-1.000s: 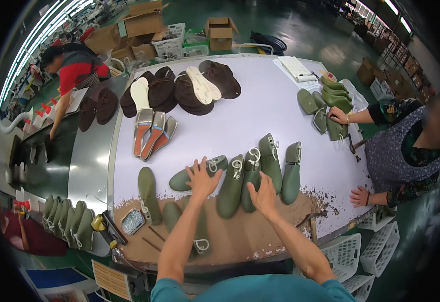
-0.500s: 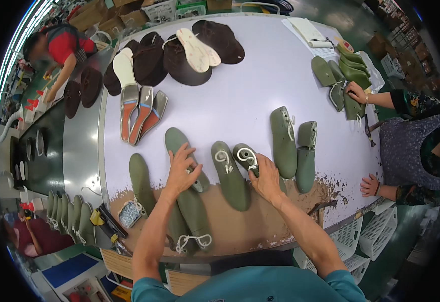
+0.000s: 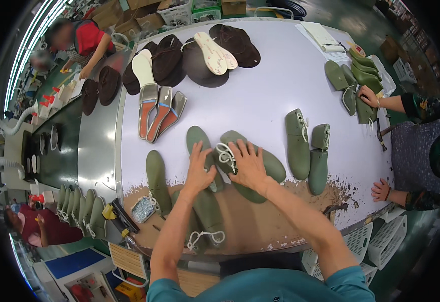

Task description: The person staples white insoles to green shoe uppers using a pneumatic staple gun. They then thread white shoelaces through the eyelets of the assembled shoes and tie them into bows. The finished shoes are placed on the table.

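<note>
Hands flat on olive green shoe uppers point(image 3: 250, 161) on the white table point(image 3: 260, 85): left hand point(image 3: 200, 173) and right hand point(image 3: 247, 163) both spread open, gripping nothing, white laces point(image 3: 225, 153) between them.

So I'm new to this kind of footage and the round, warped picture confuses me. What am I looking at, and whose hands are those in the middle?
The picture comes from a wide fisheye camera worn on a person's head, looking down, so straight edges bend near the rim. The two forearms coming in from the bottom are that person's own. Their left hand and right hand press flat on olive green shoe uppers with white laces, lying on a white worktable. Neither hand grips anything; the fingers are spread on top. To the right stand two more green uppers. Farther back lie dark brown shoe pieces and pale insoles. Another worker's hand reaches a green stack at the right.
</note>
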The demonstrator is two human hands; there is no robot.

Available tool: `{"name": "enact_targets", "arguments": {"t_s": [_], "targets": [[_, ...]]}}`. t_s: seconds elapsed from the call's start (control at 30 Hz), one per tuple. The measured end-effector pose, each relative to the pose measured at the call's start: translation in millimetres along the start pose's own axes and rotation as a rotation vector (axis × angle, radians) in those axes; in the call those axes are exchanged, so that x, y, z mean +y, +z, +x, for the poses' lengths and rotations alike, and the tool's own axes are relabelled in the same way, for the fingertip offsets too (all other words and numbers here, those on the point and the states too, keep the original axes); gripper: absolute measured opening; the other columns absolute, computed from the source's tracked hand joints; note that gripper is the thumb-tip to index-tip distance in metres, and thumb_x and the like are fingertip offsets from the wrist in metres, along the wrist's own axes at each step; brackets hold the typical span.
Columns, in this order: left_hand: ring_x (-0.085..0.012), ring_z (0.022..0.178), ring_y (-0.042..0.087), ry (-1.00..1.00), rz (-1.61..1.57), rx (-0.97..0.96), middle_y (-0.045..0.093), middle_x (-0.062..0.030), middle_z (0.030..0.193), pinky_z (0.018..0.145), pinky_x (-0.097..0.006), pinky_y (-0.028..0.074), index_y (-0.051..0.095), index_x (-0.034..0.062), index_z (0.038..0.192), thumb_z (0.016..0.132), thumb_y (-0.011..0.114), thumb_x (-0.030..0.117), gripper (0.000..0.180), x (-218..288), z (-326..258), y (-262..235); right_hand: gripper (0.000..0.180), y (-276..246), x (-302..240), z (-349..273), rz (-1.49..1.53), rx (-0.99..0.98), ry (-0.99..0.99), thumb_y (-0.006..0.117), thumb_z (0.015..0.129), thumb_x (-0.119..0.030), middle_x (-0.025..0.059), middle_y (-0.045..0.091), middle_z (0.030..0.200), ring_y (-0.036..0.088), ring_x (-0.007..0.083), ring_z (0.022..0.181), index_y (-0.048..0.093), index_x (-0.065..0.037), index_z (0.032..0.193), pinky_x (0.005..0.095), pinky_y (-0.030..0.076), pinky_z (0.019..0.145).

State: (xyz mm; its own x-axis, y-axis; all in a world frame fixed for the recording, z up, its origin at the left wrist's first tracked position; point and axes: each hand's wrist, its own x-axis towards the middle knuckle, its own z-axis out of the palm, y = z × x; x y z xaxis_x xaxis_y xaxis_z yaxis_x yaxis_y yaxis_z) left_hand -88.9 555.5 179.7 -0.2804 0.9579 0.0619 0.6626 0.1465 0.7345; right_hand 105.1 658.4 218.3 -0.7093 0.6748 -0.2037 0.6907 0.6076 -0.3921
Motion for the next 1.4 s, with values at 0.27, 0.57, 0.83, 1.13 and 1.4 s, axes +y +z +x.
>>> {"name": "enact_targets", "arguments": {"t_s": [0.27, 0.57, 0.83, 1.13, 1.4], "targets": [[-0.0426, 0.154, 0.03, -0.175, -0.042, -0.007, 0.029, -0.0229, 0.168, 0.125, -0.047, 0.032, 0.046, 0.0075, 0.152, 0.087, 0.073, 0.018, 0.071, -35.3, 19.1, -57.0, 0.095, -29.1, 38.3, 7.3, -0.195, -0.294, -0.629, 0.087, 0.075, -0.022, 0.0064, 0.045, 0.161, 0.038, 0.0293, 0.151, 0.038, -0.014, 0.157, 0.0575, 0.027, 0.126], [-0.0443, 0.146, 0.043, -0.211, -0.04, 0.179, 0.038, -0.0251, 0.162, 0.118, -0.047, 0.04, 0.048, 0.0097, 0.151, 0.087, 0.068, 0.011, 0.067, -0.6, 4.8, -1.9, 0.07, -68.8, 33.8, -62.1, 0.484, -0.676, -0.396, 0.082, 0.083, -0.026, 0.0166, 0.059, 0.143, 0.052, 0.0362, 0.137, 0.054, -0.009, 0.145, 0.051, 0.04, 0.118], [-0.0432, 0.141, 0.049, -0.06, -0.085, 0.001, 0.041, -0.0198, 0.161, 0.112, -0.046, 0.047, 0.05, 0.0129, 0.15, 0.091, 0.072, 0.018, 0.063, 32.9, 45.4, 28.3, 0.064, -71.2, 170.4, 12.1, 0.068, 0.426, 0.423, 0.077, 0.09, -0.018, 0.0222, 0.06, 0.133, 0.06, 0.0423, 0.119, 0.048, -0.001, 0.144, 0.05, 0.048, 0.103], [-0.043, 0.143, 0.048, -0.085, -0.037, -0.112, 0.04, -0.0255, 0.161, 0.113, -0.047, 0.046, 0.053, 0.0114, 0.15, 0.083, 0.085, 0.045, 0.081, 64.0, 90.9, 50.3, 0.054, -38.5, 122.4, 31.7, 0.007, 0.186, -0.372, 0.07, 0.085, 0.002, 0.0131, 0.061, 0.135, 0.055, 0.0366, 0.131, 0.061, -0.014, 0.136, 0.0523, 0.039, 0.119], [-0.0447, 0.146, 0.044, -0.166, -0.115, -0.029, 0.039, -0.0299, 0.16, 0.116, -0.049, 0.042, 0.068, 0.0126, 0.136, 0.076, 0.09, 0.04, 0.07, 85.5, 69.6, 74.8, 0.074, -59.7, 140.2, -44.6, 0.089, 0.81, 0.196, 0.087, 0.081, -0.021, 0.0212, 0.055, 0.143, 0.051, 0.0408, 0.136, 0.052, -0.002, 0.144, 0.0544, 0.038, 0.117]]}}
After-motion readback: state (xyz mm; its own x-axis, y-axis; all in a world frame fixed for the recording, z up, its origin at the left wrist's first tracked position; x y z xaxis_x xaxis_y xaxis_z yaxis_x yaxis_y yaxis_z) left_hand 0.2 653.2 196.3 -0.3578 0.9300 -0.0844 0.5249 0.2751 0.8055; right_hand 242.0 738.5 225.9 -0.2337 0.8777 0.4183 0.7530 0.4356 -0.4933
